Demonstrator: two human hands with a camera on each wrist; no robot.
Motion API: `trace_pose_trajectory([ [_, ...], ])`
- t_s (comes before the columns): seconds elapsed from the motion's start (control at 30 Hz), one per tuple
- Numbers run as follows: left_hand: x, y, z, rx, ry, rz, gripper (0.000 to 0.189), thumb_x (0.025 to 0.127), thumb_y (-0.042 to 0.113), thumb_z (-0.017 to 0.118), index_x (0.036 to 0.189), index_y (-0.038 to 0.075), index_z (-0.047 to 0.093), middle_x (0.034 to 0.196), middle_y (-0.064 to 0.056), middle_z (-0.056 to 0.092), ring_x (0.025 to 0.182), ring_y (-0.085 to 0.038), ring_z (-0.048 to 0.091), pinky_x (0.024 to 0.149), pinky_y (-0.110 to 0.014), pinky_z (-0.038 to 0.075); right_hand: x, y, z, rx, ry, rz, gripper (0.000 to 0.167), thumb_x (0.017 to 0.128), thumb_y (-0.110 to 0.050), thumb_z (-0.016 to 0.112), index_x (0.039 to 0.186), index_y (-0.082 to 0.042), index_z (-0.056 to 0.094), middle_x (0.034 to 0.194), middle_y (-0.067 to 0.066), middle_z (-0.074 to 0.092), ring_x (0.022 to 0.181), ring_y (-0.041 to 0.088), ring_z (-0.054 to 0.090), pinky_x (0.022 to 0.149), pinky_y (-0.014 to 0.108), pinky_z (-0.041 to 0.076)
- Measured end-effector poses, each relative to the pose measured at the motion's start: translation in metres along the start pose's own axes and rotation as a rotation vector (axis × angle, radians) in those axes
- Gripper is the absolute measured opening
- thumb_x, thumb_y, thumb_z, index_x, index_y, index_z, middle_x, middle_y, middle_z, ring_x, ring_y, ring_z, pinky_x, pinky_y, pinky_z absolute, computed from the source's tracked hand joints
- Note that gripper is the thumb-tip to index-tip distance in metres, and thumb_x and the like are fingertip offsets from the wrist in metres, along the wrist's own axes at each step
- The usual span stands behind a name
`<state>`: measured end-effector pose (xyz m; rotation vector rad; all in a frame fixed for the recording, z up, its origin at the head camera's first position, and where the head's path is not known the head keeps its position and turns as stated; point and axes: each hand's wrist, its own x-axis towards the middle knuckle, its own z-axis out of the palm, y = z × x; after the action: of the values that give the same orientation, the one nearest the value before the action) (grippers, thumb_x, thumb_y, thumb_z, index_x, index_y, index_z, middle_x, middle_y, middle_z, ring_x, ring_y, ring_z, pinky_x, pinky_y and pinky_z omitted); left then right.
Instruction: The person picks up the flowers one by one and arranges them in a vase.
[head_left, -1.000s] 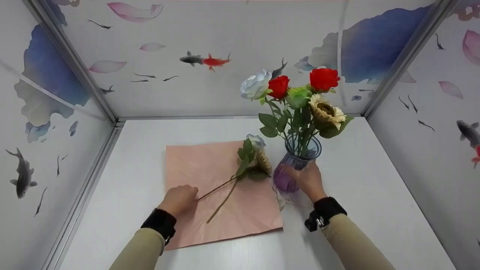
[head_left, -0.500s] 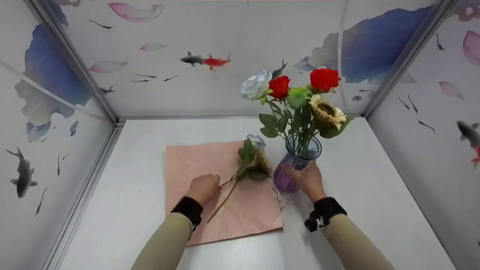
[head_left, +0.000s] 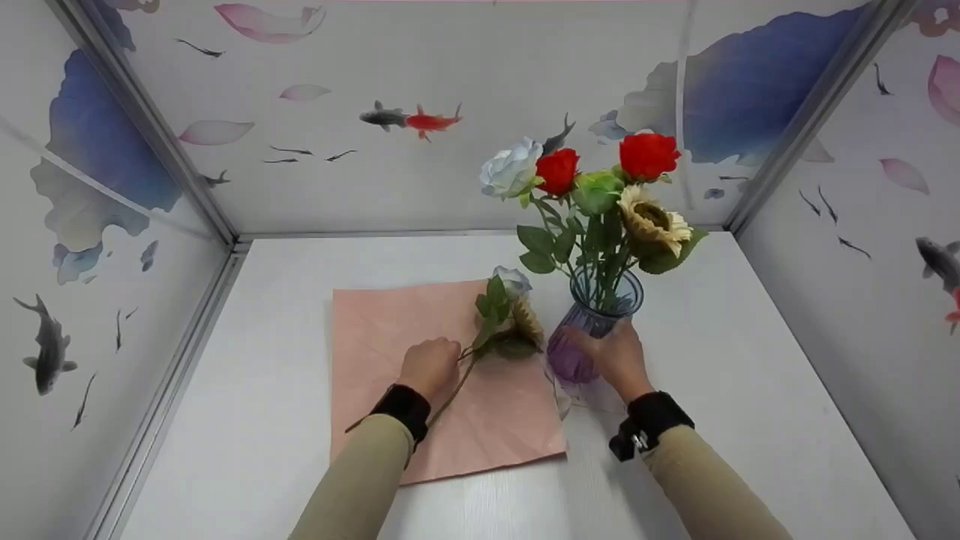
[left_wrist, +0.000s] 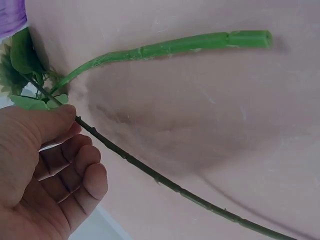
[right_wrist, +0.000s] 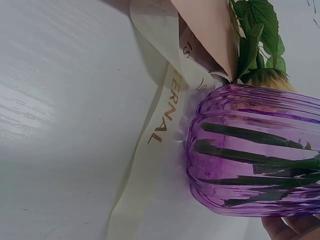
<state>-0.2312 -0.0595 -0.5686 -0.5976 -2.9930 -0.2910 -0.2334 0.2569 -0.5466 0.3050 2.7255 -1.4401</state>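
Note:
My left hand (head_left: pixel 431 367) pinches a thin dark stem (left_wrist: pixel 157 176) between thumb and forefinger, just below its leaves. That stem belongs to one of two flowers on pink wrapping paper (head_left: pixel 397 315): a pale blue rose (head_left: pixel 513 280) and a cream sunflower (head_left: pixel 527 321). A thicker green stem (left_wrist: pixel 200 42) lies beside it on the paper. My right hand (head_left: pixel 619 356) grips a ribbed glass vase (head_left: pixel 571 360), blue at the rim and purple below. In the vase stand red roses (head_left: pixel 649 156), a pale blue rose (head_left: pixel 511 169) and a cream sunflower (head_left: pixel 652 219); stem ends show through the glass.
A cream ribbon (right_wrist: pixel 165 117) with gold lettering lies on the white table (head_left: pixel 720 360) by the vase and under the paper's edge. Printed panels (head_left: pixel 465 60) with metal corner strips enclose the table at the back and both sides.
My left hand has slid along the stem, up and to the right, from near its lower end to close by the leaves. The right hand and the vase have stayed in place.

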Motion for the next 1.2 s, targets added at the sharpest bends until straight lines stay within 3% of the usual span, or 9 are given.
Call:
trace_pose_trajectory([
  [0.27, -0.002, 0.0, 0.002, 0.012, 0.013, 0.01, 0.016, 0.094, 0.007, 0.066, 0.08, 0.007, 0.072, 0.074, -0.009, 0.068, 0.071, -0.03, 0.069, 0.062, -0.046, 0.057, -0.002, 0.0, -0.001, -0.001, -0.01, 0.027, 0.129, 0.077, -0.07, 0.077, 0.158, 0.004, 0.011, 0.156, 0.03, 0.038, 0.144, 0.043, 0.04, 0.117, 0.055, 0.033],
  [0.53, -0.005, -0.008, -0.016, 0.006, 0.033, 0.052, 0.013, 0.093, 0.0, 0.066, 0.081, 0.006, 0.068, 0.073, -0.01, 0.066, 0.067, -0.03, 0.067, 0.058, -0.044, 0.056, -0.003, 0.0, -0.001, 0.007, 0.016, -0.005, 0.124, 0.078, -0.066, 0.079, 0.158, 0.004, 0.015, 0.155, 0.03, 0.041, 0.143, 0.043, 0.042, 0.117, 0.054, 0.034],
  [0.9, -0.021, -0.03, -0.055, 0.163, 0.29, 0.141, 0.005, 0.09, 0.004, 0.071, 0.091, 0.001, 0.067, 0.072, -0.011, 0.063, 0.055, -0.028, 0.061, 0.048, -0.039, 0.052, -0.001, -0.001, 0.0, 0.034, 0.009, 0.02, 0.121, 0.078, -0.061, 0.082, 0.157, 0.002, 0.016, 0.153, 0.029, 0.043, 0.141, 0.042, 0.045, 0.116, 0.054, 0.036],
  [1.03, -0.025, -0.038, -0.068, 0.171, 0.37, 0.147, 0.009, 0.092, 0.006, 0.07, 0.096, 0.0, 0.067, 0.073, -0.011, 0.062, 0.051, -0.026, 0.059, 0.046, -0.039, 0.051, -0.001, 0.002, 0.0, 0.026, 0.014, -0.013, 0.118, 0.08, -0.057, 0.082, 0.157, 0.004, 0.016, 0.151, 0.029, 0.044, 0.139, 0.042, 0.046, 0.115, 0.054, 0.037],
  [1.2, -0.029, -0.044, -0.081, 0.144, 0.467, 0.147, 0.009, 0.093, 0.006, 0.068, 0.092, 0.0, 0.062, 0.07, -0.011, 0.058, 0.048, -0.025, 0.057, 0.043, -0.039, 0.049, 0.0, 0.0, 0.001, 0.012, 0.007, -0.009, 0.116, 0.082, -0.055, 0.081, 0.158, 0.002, 0.016, 0.153, 0.029, 0.043, 0.141, 0.042, 0.045, 0.116, 0.055, 0.036],
])
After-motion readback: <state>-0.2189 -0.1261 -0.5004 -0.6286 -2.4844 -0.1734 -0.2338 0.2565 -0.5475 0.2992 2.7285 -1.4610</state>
